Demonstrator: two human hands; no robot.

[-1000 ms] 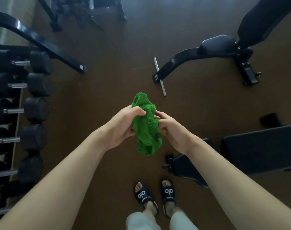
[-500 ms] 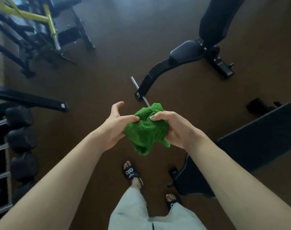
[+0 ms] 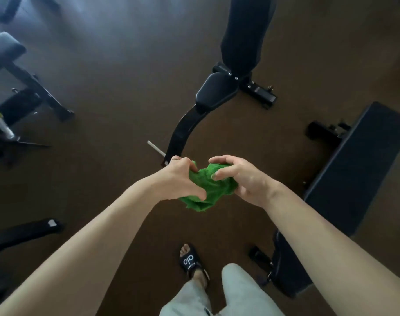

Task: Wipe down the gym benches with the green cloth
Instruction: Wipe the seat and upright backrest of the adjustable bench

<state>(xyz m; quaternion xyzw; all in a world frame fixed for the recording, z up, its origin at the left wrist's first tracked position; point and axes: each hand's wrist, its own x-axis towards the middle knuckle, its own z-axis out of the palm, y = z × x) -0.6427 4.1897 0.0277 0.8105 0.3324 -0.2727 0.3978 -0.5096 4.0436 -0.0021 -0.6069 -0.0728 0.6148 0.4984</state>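
Both hands are out front at mid-scene, w/ the green cloth (image 3: 209,190) bunched between them above the brown floor (image 3: 117,92), not touching any bench. Left hand (image 3: 179,179) grasps the cloth's left side, thumb and fingers curled into the fabric. Right hand (image 3: 237,176) grasps the right side, fingers hooked over the top of the wad.

What's changed: a sec ago the cloth hung long and loose from the left hand, w/ the right only pinching its edge. Half a sec ago it was already a rough ball. Now it's squeezed tighter and flatter, both hands closed on it. The view has also swung: the dumbbell rack that was at left is gone from sight, the incline bench (image 3: 219,87) now sits dead ahead just beyond the hands, and the flat bench (image 3: 358,165) lies near right. One sandal (image 3: 191,262) is planted forward, so the person looks to be walking in.

My read: cloth prep is about done, the wad is hand-sized and ready to press on a pad. No wiping has begun, so the task is at its very start. Likely first target is the incline bench's seat or the flat bench, both close. Another bench (image 3: 5,51) sits far left for later.
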